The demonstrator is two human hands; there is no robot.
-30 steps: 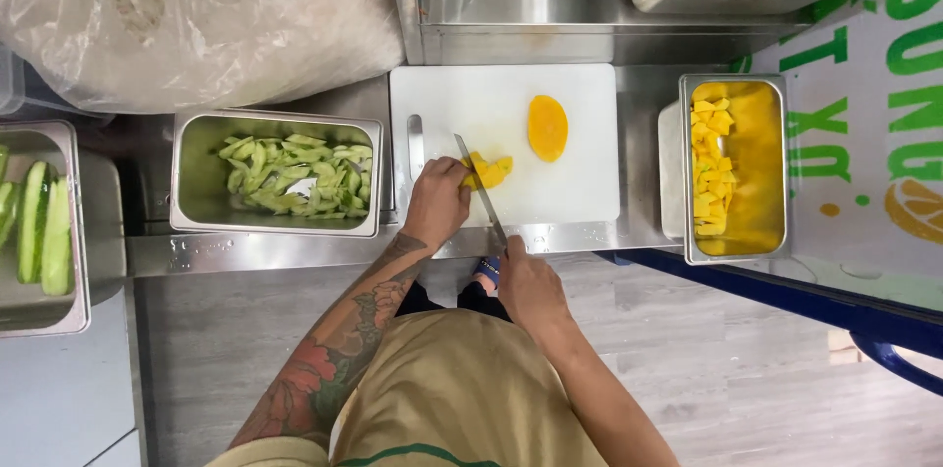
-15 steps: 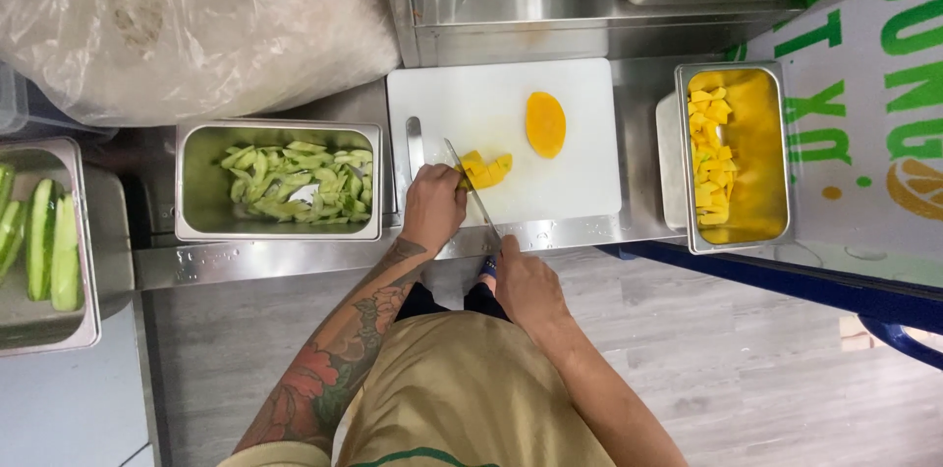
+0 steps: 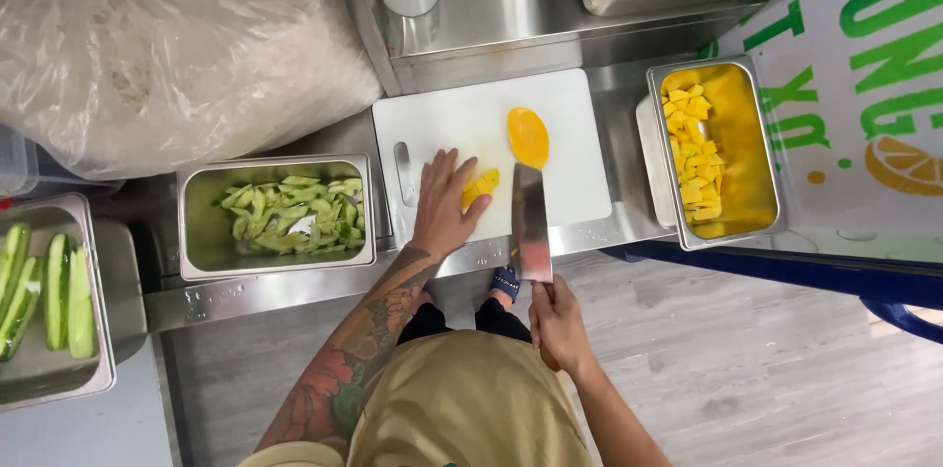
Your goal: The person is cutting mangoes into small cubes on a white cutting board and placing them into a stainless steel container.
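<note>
Two hands work at a white board (image 3: 471, 133) on the steel worktop (image 3: 295, 290). The left hand (image 3: 444, 207) lies spread and flat, fingers pressing on a cut mango piece (image 3: 479, 188). The right hand (image 3: 557, 322) is closed round the handle of a cleaver (image 3: 531, 221), its broad blade turned flat and held just right of the piece, seemingly not touching it. A mango half (image 3: 527, 137) lies beyond the blade. Right of the board, a pan (image 3: 756, 133) holds yellow cubes (image 3: 691, 148); left, another pan (image 3: 196, 221) holds green peels (image 3: 290, 217).
</note>
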